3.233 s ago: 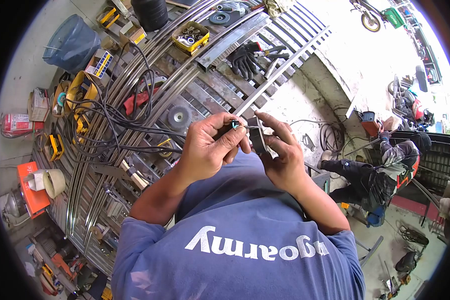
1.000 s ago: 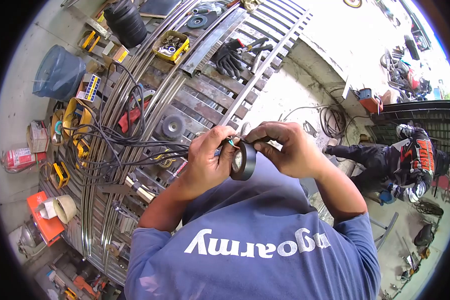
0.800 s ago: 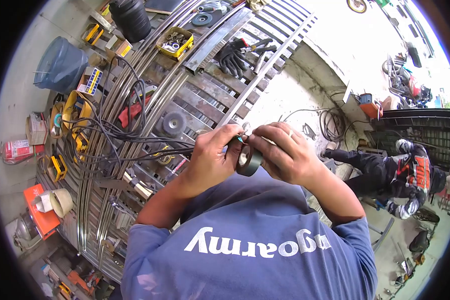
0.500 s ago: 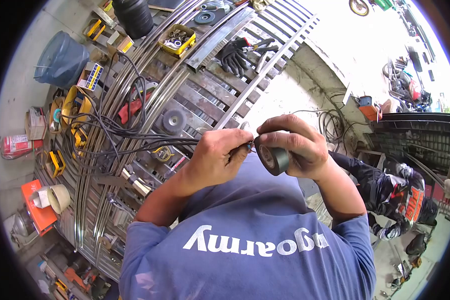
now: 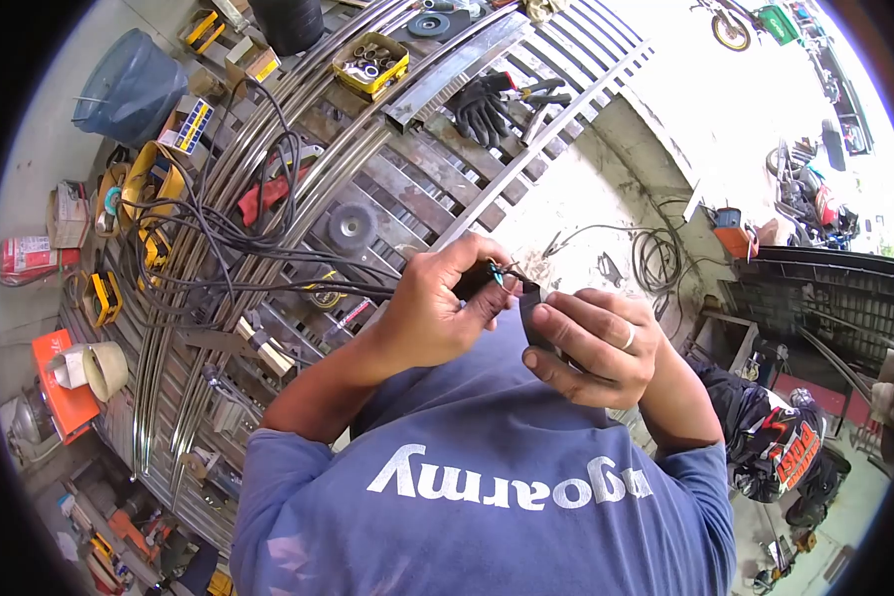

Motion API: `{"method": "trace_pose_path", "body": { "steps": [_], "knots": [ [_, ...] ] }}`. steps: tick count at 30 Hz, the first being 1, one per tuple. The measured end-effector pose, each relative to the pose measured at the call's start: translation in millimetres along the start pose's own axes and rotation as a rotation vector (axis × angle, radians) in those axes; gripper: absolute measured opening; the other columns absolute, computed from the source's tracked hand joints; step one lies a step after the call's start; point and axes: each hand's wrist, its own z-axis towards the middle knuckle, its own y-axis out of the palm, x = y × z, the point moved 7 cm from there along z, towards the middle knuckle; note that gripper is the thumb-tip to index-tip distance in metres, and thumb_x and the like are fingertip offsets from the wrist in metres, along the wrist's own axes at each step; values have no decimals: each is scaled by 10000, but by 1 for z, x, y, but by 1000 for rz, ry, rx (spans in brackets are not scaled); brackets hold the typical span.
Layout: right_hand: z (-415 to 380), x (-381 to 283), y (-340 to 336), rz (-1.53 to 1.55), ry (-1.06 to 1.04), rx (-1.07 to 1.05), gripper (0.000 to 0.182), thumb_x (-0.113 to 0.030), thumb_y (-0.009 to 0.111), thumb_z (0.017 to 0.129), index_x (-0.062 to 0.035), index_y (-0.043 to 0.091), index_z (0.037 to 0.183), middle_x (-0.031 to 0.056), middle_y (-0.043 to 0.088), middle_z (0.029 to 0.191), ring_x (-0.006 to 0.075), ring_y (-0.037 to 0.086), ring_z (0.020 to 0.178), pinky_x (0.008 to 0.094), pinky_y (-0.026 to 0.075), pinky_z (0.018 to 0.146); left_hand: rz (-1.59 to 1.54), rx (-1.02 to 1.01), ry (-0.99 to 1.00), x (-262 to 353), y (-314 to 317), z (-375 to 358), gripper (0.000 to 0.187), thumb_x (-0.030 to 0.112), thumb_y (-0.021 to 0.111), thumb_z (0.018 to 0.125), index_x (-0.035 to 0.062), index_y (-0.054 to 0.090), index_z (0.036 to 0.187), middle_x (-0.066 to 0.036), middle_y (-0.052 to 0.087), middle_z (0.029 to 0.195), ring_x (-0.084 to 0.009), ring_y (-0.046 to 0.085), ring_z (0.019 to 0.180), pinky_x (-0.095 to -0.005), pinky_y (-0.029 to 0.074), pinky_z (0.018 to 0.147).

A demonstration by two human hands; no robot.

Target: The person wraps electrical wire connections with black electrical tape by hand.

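Note:
In the head view, my left hand (image 5: 439, 308) is closed around the end of a black cable (image 5: 353, 289), with thin wires (image 5: 499, 272) showing at its fingertips, one of them blue-green. My right hand (image 5: 598, 348), with a ring on one finger, grips a roll of black tape (image 5: 532, 310), turned nearly edge-on. A short dark strip runs between the roll and the wires. Both hands are close together in front of the blue shirt. The cable leads left to a tangled bundle over metal rods.
A slatted metal frame (image 5: 450, 171) bears black gloves (image 5: 483, 111), a grinding disc (image 5: 351, 226) and a yellow box of fittings (image 5: 371, 66). Long metal rods (image 5: 155, 397) lie at left. A coiled cable (image 5: 658, 260) rests on the floor at right, near a person (image 5: 780, 437).
My right hand has turned and shifted slightly down and right, and the tape roll now shows its edge. The wires at my left hand are more exposed. The view has shifted slightly.

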Motion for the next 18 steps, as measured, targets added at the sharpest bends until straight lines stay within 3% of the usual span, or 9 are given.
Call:
{"method": "trace_pose_path", "body": {
  "steps": [2,5,9,10,12,15,16,17,18],
  "knots": [
    [-7,-2,4,-12,-5,11,255,-51,840,890,-76,865,1143,182,768,1190,315,805,1069,378,706,838,20,13,-39,14,-2,0,240,-1,720,1074,-3,724,1314,-71,762,901,-93,754,746,-283,591,676],
    [-12,-3,9,-4,41,-27,300,-68,860,856,-117,885,1151,143,719,1110,353,803,1071,426,714,845,39,-17,60,18,-4,0,169,47,702,1115,-6,734,1272,-49,728,950,-86,665,714,-270,553,651],
    [-15,8,16,105,170,-68,296,-37,822,859,-103,870,1144,184,746,1174,382,800,1090,481,688,905,146,42,218,19,-11,3,98,93,743,1115,3,751,1152,-58,730,950,-101,649,725,-274,530,651],
    [-24,17,20,188,209,-1,345,-116,849,854,-41,833,1190,232,744,1230,416,784,1129,497,652,962,200,67,243,21,-12,4,87,89,750,1111,4,740,1130,-65,736,946,-105,682,739,-280,545,656],
    [-38,30,25,408,742,233,625,-254,900,827,26,734,1361,252,702,1325,429,740,1216,472,601,1047,303,113,289,26,-14,5,88,79,766,1103,8,718,1087,-77,749,936,-115,749,767,-292,575,665],
    [-44,31,64,802,1016,217,869,-338,867,1009,21,418,1662,158,634,1423,288,638,1311,430,508,1143,291,119,272,19,-9,6,111,112,772,1111,19,720,1081,-79,746,909,-117,748,762,-289,567,653],
    [-44,28,73,903,1022,236,825,-299,850,1049,10,406,1673,139,645,1400,262,625,1324,436,508,1132,268,126,242,19,-7,4,116,116,772,1112,22,716,1074,-79,747,906,-117,750,779,-287,564,665],
    [-45,28,73,860,1057,163,674,-190,818,1075,-18,472,1627,126,658,1346,261,626,1314,437,505,1089,245,135,211,21,-6,1,121,119,772,1114,25,713,1067,-80,748,902,-116,753,797,-285,561,678],
    [-44,29,73,821,999,153,643,-182,812,1074,-21,491,1608,136,661,1343,278,634,1297,435,501,1077,224,148,179,22,-6,0,126,123,772,1115,28,710,1061,-80,749,899,-116,755,815,-283,558,690]
  ]
}}
